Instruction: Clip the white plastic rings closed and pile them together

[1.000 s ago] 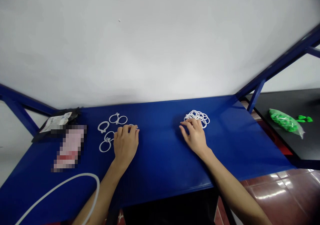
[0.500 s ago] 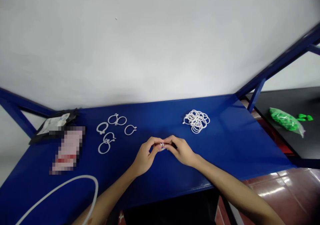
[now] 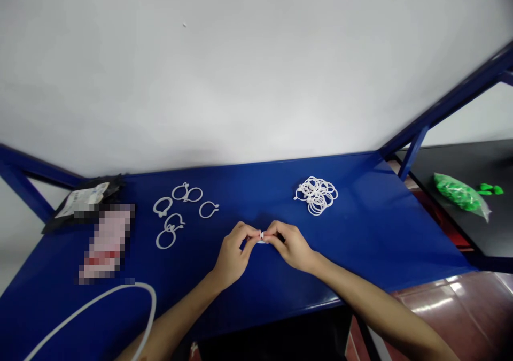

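Observation:
Above the blue table, my left hand (image 3: 233, 251) and my right hand (image 3: 292, 247) meet, thumbs and forefingers pinching a small white plastic ring (image 3: 262, 236) from both sides. Its knobbed ends show between the fingertips; most of its loop is hidden behind the fingers. Off to the left, several similar white rings lie loose, among them an open-ended ring (image 3: 201, 210) with two knobs at its gap. A tangled pile of white rings (image 3: 316, 194) lies beyond my right hand.
On the table's left are a black plastic package (image 3: 52, 223) with a label and a blurred pink packet (image 3: 110, 232). A white cable (image 3: 136, 284) loops across the lower left. Right, a black table (image 3: 425, 163) bears a bag of green pieces (image 3: 460, 192). A wall stands behind.
Both hands stay at nearly the same spot, still pinching the ring. The fingertips have shifted slightly, and the ring's white knobbed ends show more clearly between them.

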